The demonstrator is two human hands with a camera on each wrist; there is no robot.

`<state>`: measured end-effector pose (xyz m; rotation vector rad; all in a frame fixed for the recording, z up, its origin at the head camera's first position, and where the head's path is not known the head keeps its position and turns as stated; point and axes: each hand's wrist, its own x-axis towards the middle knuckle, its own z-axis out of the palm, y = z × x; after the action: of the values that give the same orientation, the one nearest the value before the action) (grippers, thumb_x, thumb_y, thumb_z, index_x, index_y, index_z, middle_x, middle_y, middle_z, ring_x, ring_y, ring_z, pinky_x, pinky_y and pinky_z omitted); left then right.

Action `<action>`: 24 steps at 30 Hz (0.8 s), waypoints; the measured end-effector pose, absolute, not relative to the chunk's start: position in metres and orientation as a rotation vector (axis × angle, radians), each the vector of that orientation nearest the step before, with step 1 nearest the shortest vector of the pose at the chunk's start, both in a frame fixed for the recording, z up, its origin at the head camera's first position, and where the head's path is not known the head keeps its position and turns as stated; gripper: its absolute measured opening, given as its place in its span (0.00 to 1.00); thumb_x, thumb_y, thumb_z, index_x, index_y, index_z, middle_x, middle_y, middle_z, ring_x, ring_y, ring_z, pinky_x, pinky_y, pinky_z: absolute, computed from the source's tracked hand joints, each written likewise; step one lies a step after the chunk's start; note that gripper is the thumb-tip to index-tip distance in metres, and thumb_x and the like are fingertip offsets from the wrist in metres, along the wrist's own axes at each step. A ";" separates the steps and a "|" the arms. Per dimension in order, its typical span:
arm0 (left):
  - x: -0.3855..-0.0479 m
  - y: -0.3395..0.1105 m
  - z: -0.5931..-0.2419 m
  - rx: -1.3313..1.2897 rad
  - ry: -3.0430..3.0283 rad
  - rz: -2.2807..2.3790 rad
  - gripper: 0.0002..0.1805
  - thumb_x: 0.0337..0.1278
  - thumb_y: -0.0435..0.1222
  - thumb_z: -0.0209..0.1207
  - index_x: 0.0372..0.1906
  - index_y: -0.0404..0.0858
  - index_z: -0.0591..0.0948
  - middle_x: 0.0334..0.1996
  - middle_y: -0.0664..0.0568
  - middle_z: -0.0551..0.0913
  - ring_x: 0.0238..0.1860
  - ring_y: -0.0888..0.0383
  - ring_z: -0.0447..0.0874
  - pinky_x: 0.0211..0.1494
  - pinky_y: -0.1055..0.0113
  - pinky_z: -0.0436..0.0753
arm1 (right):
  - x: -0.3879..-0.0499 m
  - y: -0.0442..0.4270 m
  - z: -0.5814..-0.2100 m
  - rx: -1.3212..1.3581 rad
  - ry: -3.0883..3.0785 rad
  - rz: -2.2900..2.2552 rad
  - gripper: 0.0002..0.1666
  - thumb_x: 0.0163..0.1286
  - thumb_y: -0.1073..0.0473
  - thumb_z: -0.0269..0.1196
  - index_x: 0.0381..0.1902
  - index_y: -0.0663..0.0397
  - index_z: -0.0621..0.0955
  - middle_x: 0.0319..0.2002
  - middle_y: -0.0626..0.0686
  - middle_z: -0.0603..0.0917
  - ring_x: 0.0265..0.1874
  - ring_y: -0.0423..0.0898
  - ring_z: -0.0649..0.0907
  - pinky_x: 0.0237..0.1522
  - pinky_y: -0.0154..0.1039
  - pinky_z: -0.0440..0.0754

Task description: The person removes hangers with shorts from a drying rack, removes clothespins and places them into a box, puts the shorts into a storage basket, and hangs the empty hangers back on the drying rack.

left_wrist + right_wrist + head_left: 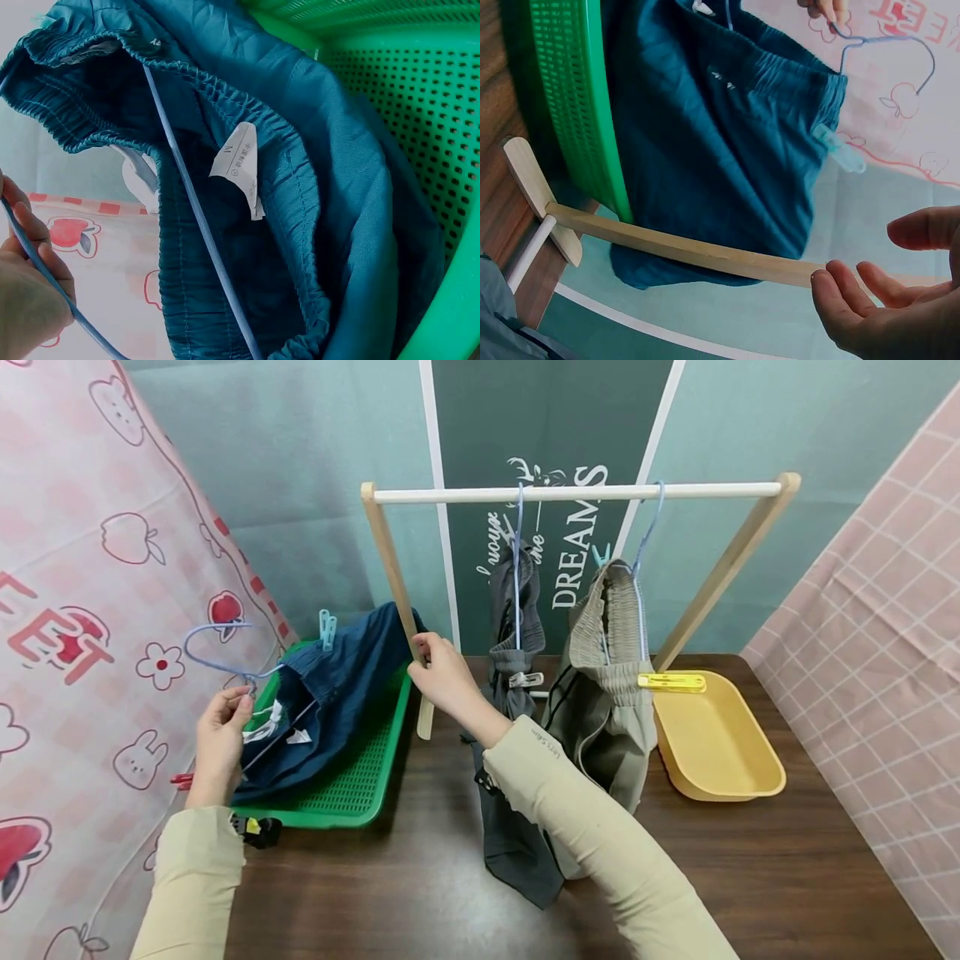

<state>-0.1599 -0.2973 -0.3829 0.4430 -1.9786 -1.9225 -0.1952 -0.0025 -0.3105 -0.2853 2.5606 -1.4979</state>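
Observation:
My left hand (223, 735) pinches a blue wire hanger (217, 667) just below its hook, at the left. On the hanger are dark blue elastic-waist pants (337, 693), tilted above a green basket (386, 785). A light blue clothespin (327, 631) clips the far end of the waistband, and a red clothespin (182, 782) shows at the near end. Inside the waistband is a white label (238, 165). My right hand (453, 681) is beside the rack's left wooden post (392, 556); in the right wrist view its thumb and fingers are apart, holding nothing.
From the rack's white bar (465, 495) hang dark grey pants (517, 835) and khaki pants (626, 727) on blue hangers. A yellow clothespin (671, 682) and a white clothespin (525, 680) clip them. A yellow bin (750, 743) stands at the right on the brown table (360, 893).

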 end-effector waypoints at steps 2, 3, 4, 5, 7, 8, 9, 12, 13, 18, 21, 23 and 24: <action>-0.160 -0.298 -0.381 0.454 -1.881 -1.977 0.11 0.66 0.32 0.53 0.34 0.52 0.81 0.27 0.65 0.76 0.35 0.67 0.69 0.41 0.79 0.67 | -0.196 -0.002 -0.310 -0.280 2.561 -1.512 0.28 0.70 0.63 0.48 0.68 0.55 0.66 0.62 0.58 0.71 0.57 0.53 0.73 0.58 0.48 0.72; -0.159 -0.298 -0.380 0.455 -1.840 -1.994 0.11 0.66 0.32 0.53 0.34 0.50 0.82 0.27 0.65 0.77 0.35 0.66 0.69 0.42 0.78 0.66 | -0.196 -0.002 -0.310 -0.279 2.562 -1.516 0.27 0.70 0.64 0.48 0.68 0.54 0.66 0.62 0.58 0.71 0.58 0.53 0.73 0.59 0.48 0.72; -0.159 -0.298 -0.378 0.458 -1.799 -2.017 0.11 0.65 0.31 0.53 0.33 0.50 0.82 0.27 0.64 0.77 0.36 0.66 0.70 0.44 0.78 0.66 | -0.196 -0.002 -0.309 -0.278 2.563 -1.521 0.27 0.70 0.64 0.48 0.68 0.54 0.66 0.62 0.58 0.71 0.58 0.53 0.73 0.59 0.47 0.72; -0.158 -0.298 -0.377 0.457 -1.768 -2.034 0.11 0.65 0.32 0.53 0.32 0.49 0.82 0.27 0.64 0.77 0.36 0.66 0.69 0.45 0.77 0.65 | -0.197 -0.002 -0.309 -0.276 2.568 -1.522 0.27 0.70 0.64 0.48 0.68 0.54 0.66 0.62 0.58 0.71 0.57 0.53 0.73 0.58 0.47 0.72; -0.157 -0.298 -0.376 0.448 -1.713 -2.057 0.11 0.65 0.31 0.54 0.31 0.49 0.82 0.26 0.63 0.76 0.37 0.65 0.69 0.47 0.75 0.63 | -0.197 -0.003 -0.308 -0.275 2.584 -1.514 0.27 0.70 0.63 0.49 0.67 0.53 0.66 0.61 0.57 0.71 0.57 0.52 0.73 0.57 0.47 0.72; -0.156 -0.298 -0.375 0.441 -1.691 -2.063 0.12 0.65 0.31 0.54 0.30 0.49 0.82 0.26 0.63 0.76 0.37 0.65 0.69 0.47 0.75 0.62 | -0.197 -0.003 -0.308 -0.276 2.592 -1.510 0.27 0.70 0.63 0.49 0.67 0.53 0.66 0.61 0.57 0.71 0.56 0.52 0.73 0.57 0.47 0.72; -0.155 -0.299 -0.374 0.434 -1.666 -2.074 0.12 0.65 0.31 0.54 0.29 0.49 0.82 0.26 0.63 0.76 0.37 0.66 0.68 0.47 0.75 0.62 | -0.197 -0.004 -0.308 -0.275 2.599 -1.510 0.28 0.70 0.63 0.49 0.67 0.54 0.66 0.61 0.57 0.71 0.56 0.52 0.73 0.56 0.46 0.72; -0.152 -0.301 -0.372 0.420 -1.583 -2.101 0.12 0.65 0.30 0.53 0.28 0.48 0.81 0.25 0.61 0.74 0.34 0.66 0.67 0.45 0.76 0.61 | -0.198 -0.005 -0.306 -0.262 2.613 -1.507 0.28 0.69 0.63 0.49 0.68 0.54 0.66 0.61 0.57 0.71 0.56 0.52 0.73 0.54 0.46 0.72; -0.151 -0.301 -0.372 0.416 -1.560 -2.102 0.12 0.64 0.29 0.53 0.28 0.47 0.81 0.25 0.61 0.74 0.34 0.66 0.67 0.44 0.77 0.61 | -0.198 -0.006 -0.306 -0.258 2.616 -1.509 0.28 0.69 0.63 0.49 0.68 0.54 0.66 0.61 0.57 0.71 0.57 0.52 0.73 0.54 0.46 0.71; -0.148 -0.303 -0.370 0.355 -1.455 -2.125 0.12 0.63 0.27 0.54 0.27 0.43 0.81 0.24 0.59 0.75 0.32 0.65 0.68 0.42 0.77 0.61 | -0.199 -0.009 -0.301 -0.300 2.635 -1.526 0.26 0.72 0.60 0.50 0.67 0.53 0.67 0.62 0.56 0.71 0.60 0.51 0.72 0.58 0.46 0.72; -0.148 -0.302 -0.370 0.342 -1.468 -2.122 0.12 0.63 0.27 0.54 0.26 0.43 0.82 0.23 0.59 0.76 0.33 0.64 0.68 0.42 0.76 0.61 | -0.200 -0.014 -0.298 -0.375 2.665 -1.522 0.24 0.73 0.58 0.52 0.66 0.53 0.69 0.62 0.55 0.72 0.63 0.50 0.72 0.63 0.46 0.71; -0.148 -0.302 -0.369 0.341 -1.503 -2.116 0.13 0.63 0.27 0.54 0.26 0.43 0.82 0.23 0.60 0.77 0.33 0.64 0.69 0.42 0.76 0.61 | -0.201 -0.018 -0.295 -0.433 2.681 -1.510 0.23 0.73 0.58 0.53 0.65 0.53 0.70 0.62 0.54 0.74 0.63 0.48 0.72 0.64 0.45 0.70; -0.147 -0.303 -0.369 0.336 -1.523 -2.117 0.13 0.63 0.27 0.54 0.26 0.44 0.82 0.23 0.60 0.77 0.34 0.64 0.69 0.43 0.76 0.61 | -0.202 -0.020 -0.294 -0.460 2.683 -1.497 0.23 0.73 0.58 0.53 0.65 0.53 0.71 0.62 0.54 0.74 0.63 0.48 0.73 0.65 0.44 0.70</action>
<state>-0.1471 -0.3028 -0.3694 0.3363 -1.5234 -2.1166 -0.2016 -0.0203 -0.2943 -0.4603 2.6831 -1.4965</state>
